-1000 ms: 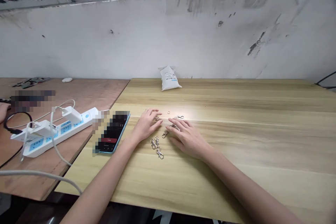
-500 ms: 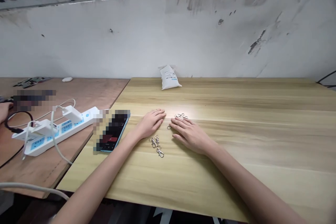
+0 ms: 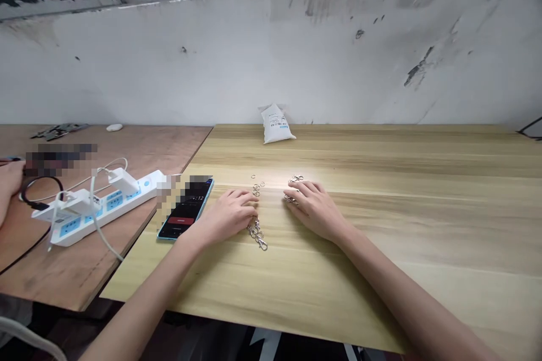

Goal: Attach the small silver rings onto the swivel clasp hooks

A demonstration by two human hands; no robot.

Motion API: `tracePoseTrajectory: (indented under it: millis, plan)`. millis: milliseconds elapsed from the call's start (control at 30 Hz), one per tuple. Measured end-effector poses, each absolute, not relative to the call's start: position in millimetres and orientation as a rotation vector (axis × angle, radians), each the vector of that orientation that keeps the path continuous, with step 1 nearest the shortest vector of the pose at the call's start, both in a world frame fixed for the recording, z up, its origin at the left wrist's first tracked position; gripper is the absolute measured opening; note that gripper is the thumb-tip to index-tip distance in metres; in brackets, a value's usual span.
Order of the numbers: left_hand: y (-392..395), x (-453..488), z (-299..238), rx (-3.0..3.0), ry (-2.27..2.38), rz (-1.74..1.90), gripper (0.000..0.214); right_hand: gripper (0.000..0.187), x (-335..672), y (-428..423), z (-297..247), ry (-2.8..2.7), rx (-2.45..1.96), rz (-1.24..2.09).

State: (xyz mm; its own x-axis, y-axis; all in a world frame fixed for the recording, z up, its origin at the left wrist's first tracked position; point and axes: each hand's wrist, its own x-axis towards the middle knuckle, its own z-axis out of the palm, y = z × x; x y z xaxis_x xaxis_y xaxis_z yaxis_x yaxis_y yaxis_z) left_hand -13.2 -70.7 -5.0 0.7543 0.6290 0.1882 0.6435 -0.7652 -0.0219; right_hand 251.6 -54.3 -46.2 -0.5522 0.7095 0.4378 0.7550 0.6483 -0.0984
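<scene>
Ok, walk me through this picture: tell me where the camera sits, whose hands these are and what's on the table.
There is no machine here. A person works with bare hands, and the one camera sits on their head, looking forward and down. The left hand and right hand lie flat, palms down, on a light wooden table. The left hand touches a bunch of small metal clasps, and the right hand rests on a second cluster. Loose little rings lie between the hands. Neither hand grips anything. To the left lie a phone and a white power strip. A small white bag stands by the wall. Another person's hand shows at the far left edge.
</scene>
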Motion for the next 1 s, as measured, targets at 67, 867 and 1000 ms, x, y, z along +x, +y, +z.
tracePoseTrajectory:
  millis: [67,867,1000]
  plan:
    - [-69,-11,-7,-2.830,-0.996,-0.298,0.012,0.022,251,-56,-45,-2.438,-1.139,-0.114]
    - [-71,17,0,-2.835,-0.933,-0.615,0.016,0.020,231,-76,-36,-2.321,-0.884,0.449]
    - [-70,28,8,-2.847,-0.944,-0.633,0.018,0.016,230,-77,-34,-2.189,-0.844,0.552]
